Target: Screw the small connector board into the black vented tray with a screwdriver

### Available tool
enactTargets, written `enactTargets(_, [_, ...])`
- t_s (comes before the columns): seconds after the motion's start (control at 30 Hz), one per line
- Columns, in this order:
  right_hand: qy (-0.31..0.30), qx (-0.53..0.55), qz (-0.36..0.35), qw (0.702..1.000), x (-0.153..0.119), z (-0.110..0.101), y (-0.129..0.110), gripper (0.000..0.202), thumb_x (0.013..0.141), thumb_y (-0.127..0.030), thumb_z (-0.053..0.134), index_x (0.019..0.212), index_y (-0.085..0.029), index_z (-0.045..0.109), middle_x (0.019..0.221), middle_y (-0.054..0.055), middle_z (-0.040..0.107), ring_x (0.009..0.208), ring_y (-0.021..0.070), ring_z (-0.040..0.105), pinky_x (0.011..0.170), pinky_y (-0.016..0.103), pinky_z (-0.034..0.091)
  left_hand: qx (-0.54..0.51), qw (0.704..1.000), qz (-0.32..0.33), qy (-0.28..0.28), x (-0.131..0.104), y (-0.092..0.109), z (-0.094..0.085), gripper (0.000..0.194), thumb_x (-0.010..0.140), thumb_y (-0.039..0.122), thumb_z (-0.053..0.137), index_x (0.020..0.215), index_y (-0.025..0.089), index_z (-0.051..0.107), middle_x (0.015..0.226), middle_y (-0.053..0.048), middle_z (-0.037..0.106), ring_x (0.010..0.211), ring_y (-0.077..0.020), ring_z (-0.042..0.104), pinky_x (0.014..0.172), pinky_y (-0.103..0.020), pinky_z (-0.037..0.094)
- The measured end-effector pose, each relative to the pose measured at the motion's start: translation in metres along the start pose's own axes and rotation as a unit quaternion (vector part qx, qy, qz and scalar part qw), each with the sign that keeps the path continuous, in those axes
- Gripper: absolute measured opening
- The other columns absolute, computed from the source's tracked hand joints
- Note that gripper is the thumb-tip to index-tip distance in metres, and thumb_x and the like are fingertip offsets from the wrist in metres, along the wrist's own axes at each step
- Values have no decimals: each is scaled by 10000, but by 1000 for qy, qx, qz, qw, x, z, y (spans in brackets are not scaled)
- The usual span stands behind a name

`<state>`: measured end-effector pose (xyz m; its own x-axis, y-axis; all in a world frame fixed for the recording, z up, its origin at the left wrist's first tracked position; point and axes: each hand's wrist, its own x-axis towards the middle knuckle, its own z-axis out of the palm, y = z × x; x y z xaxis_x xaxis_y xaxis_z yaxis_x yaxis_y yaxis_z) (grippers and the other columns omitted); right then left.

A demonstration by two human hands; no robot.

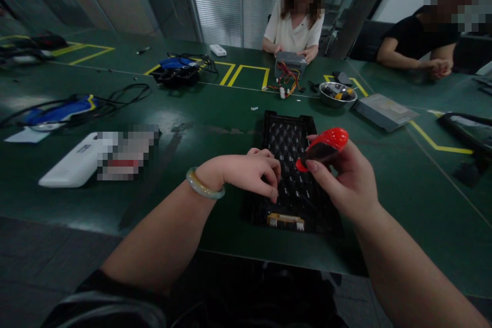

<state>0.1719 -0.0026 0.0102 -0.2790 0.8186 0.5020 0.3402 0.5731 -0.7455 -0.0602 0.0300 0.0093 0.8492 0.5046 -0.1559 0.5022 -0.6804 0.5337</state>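
Note:
A black plastic panel (288, 138) with a honeycomb pattern lies on the green table (215, 133) in front of me. Near its close edge is a small tan circuit board (285, 219) with light connectors. My right hand (346, 177) grips a screwdriver (328, 144) by its red and black handle, above the panel's right side; the shaft is hard to make out. My left hand (255, 171), with a bangle on the wrist, is over the panel's left edge. Its fingers are curled together, and anything between them is too small to make out.
A metal bowl (337, 96) of small parts and a flat grey box (384, 111) are behind right. Across the table a person holds a grey metal box (290, 65) with wires. White power bank (75, 161) and blue cable bundles (63, 110) lie left. Another person sits right.

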Motion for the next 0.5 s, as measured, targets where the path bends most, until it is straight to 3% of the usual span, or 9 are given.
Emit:
enactTargets(0.07, [4,-12,-8,1000,-1,0,0,332,810,-265,740,1126,-248,641,1083,49,672,914,211,637,793,378,522,-9,1000,-4,-17,-1,1,-1,243,898,468,576,868,363,793,1104,32,662,1148,-215,415,1025,-361,195])
enactTargets(0.13, [81,44,-43,995,-1,1,-2,311,813,-244,731,1113,-271,653,1076,40,672,871,193,641,731,353,528,-12,1000,-4,-28,-1,1,-2,274,921,433,531,866,375,792,1124,41,664,1156,-208,419,1044,-364,181])
enactTargets(0.2, [176,146,-81,970,0,2,-9,274,829,-230,698,1097,-281,673,1031,33,673,746,150,622,573,287,496,-11,999,-3,-35,-1,1,-3,297,927,400,503,861,380,792,1138,47,666,1158,-205,429,1060,-371,171])
enactTargets(0.27, [206,236,-91,945,1,1,-17,215,838,-245,668,1050,-261,700,928,32,669,591,107,552,395,232,375,-13,999,-2,-40,0,0,-3,297,917,376,500,860,387,791,1150,56,668,1167,-207,432,1075,-377,156])
enactTargets(0.37, [135,304,-36,942,-1,0,-27,197,841,-303,656,1017,-225,700,826,28,650,445,75,456,282,221,236,-24,999,-4,-48,0,-1,-2,294,901,348,504,863,384,794,1161,66,678,1189,-205,427,1095,-370,131])
enactTargets(0.5, [43,321,33,945,-13,5,-26,226,854,-308,667,1068,-236,659,904,29,656,496,81,513,389,218,424,-34,998,-8,-53,1,1,-2,283,893,337,516,863,373,795,1161,80,692,1203,-186,427,1118,-341,105])
